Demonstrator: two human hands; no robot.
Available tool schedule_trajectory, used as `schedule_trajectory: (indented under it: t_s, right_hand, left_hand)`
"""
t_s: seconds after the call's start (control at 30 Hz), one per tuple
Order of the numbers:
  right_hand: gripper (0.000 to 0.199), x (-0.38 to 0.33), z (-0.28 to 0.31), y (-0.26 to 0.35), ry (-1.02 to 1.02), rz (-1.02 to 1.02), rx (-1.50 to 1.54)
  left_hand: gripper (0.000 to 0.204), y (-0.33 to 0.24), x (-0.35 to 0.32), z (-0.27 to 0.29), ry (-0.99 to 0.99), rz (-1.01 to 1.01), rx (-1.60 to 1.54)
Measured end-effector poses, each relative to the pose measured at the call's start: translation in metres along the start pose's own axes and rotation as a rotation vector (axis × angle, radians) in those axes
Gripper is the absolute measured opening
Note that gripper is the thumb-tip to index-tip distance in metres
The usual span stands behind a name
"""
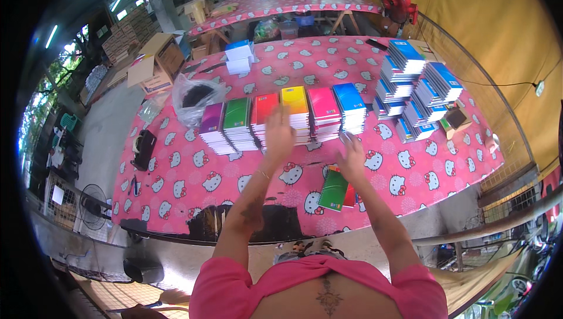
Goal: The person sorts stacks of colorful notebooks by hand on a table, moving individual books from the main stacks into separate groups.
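A row of spiral notebook stacks stands on the table in front of me: purple (212,119), green (237,115), red (265,106), yellow (295,99), pink (324,104) and blue (349,97). My left hand (280,134) is at the front of the red and yellow stacks, fingers stretched out and partly covering them. By the lower front of the blue stack, my right hand (352,157) has its thumb apart from its fingers; nothing shows in it. Below that wrist lie a loose green notebook (332,190) and a red one (349,197), overlapping.
Blue-covered notebook piles (404,55) stand at the right, beside a small open box (456,118). A plastic bag (196,99) and black tape dispenser (143,150) are at the left. More blue notebooks (238,55) sit farther back. A pink patterned cloth (193,184) covers the table.
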State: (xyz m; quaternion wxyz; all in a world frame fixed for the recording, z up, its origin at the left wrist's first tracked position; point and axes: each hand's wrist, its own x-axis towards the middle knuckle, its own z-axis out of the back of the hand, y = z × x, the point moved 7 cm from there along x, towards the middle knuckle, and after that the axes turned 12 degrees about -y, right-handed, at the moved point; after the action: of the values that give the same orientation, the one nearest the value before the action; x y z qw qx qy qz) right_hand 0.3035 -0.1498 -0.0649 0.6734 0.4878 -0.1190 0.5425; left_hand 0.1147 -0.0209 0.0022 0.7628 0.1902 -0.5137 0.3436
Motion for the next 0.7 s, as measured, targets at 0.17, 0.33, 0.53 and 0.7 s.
schedule_trajectory:
  t_s: [0.17,0.33,0.53,0.7]
  right_hand:
    - [0.050,0.086,-0.090,0.085,-0.036,0.410,-0.133]
    - [0.036,0.089,-0.102,0.069,0.079,0.526,-0.061]
    - [0.048,0.015,0.063,0.056,0.067,0.437,-0.037]
    - [0.029,-0.140,0.055,-0.032,0.495,0.190,-0.045]
  left_hand:
    - [0.062,0.065,0.001,0.000,0.077,-0.085,-0.014]
    - [0.032,0.052,0.058,0.080,0.209,0.366,-0.292]
    - [0.025,0.015,0.014,0.105,1.015,1.034,-1.151]
    - [0.038,-0.108,-0.052,-0.008,1.312,0.430,-0.736]
